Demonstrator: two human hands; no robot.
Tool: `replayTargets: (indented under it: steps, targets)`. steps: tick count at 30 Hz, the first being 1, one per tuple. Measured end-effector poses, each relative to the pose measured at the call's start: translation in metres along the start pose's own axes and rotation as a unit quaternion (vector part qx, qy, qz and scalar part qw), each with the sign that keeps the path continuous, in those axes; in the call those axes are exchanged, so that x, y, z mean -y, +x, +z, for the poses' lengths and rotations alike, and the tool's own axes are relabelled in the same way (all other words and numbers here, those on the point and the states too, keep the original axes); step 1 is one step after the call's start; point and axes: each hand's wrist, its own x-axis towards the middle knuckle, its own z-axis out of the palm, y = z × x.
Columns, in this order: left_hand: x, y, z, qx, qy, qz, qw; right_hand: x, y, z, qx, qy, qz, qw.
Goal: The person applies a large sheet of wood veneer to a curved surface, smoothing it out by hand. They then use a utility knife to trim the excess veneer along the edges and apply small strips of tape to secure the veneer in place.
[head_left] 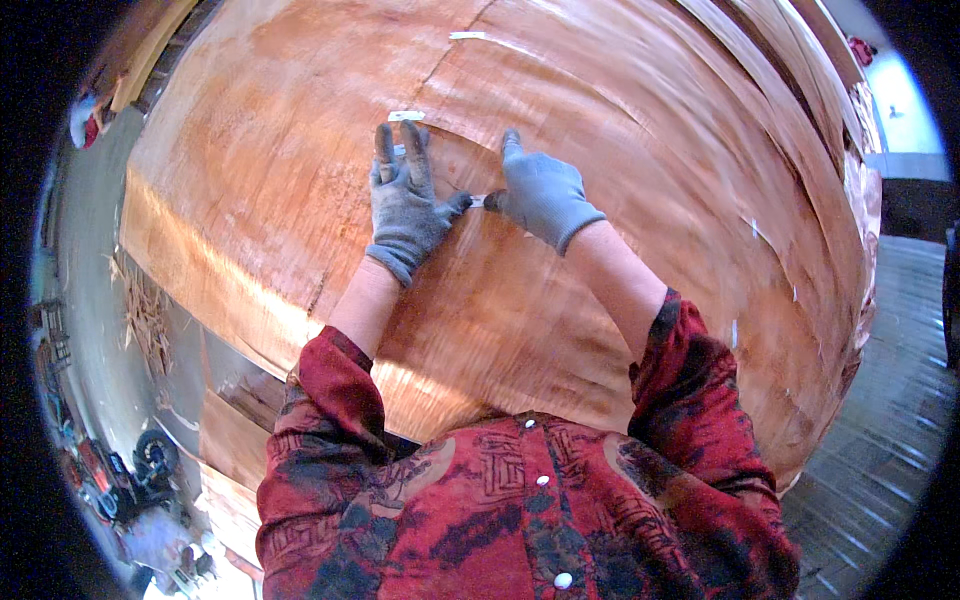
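A large reddish-brown wood veneer sheet (pixel 270 150) spreads beneath both hands, with a dark seam or crack running across it. My left hand (pixel 408 205), in a grey knit glove, lies on the sheet with its fingers spread and its thumb pointing right. My right hand (pixel 545 195), gloved alike, has one finger stretched forward and its thumb out to the left; its other fingers are hard to make out. A small white strip of tape (pixel 477 202) lies between the two thumbtips, which touch its ends. Beyond my left fingers sits another white tape piece (pixel 406 116).
More white tape (pixel 467 36) marks the sheet's far part. Wavy, overlapping veneer edges (pixel 790 90) rise at the far right. Wood scraps (pixel 148 320) lie on the floor at left, near a wheeled machine (pixel 155 455). Ribbed flooring (pixel 880 370) runs along the right.
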Motion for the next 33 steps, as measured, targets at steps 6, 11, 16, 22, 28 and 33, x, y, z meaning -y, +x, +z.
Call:
replayTargets:
  steps: [6,11,16,22,28,33]
  targets:
    - [-0.046,0.031,0.007,-0.096,-0.101,0.070,0.988,-0.007,-0.011,0.014,-0.065,0.073,0.049,0.994]
    - [-0.042,0.035,0.046,-0.106,0.059,0.032,0.992,0.000,-0.021,0.030,-0.106,0.105,0.017,0.989]
    - [-0.039,0.035,0.044,-0.054,0.077,0.030,0.995,-0.008,-0.047,0.037,-0.099,0.181,-0.016,0.978]
    - [-0.042,0.036,0.042,-0.054,0.018,0.016,0.998,-0.052,-0.016,0.021,-0.114,0.268,-0.091,0.952]
    - [-0.044,0.029,0.033,-0.119,-0.246,-0.014,0.962,-0.037,0.039,0.000,-0.086,0.102,-0.060,0.989]
    - [-0.045,0.008,0.021,-0.101,-0.064,0.124,0.985,-0.026,0.038,-0.003,-0.085,0.056,0.021,0.995]
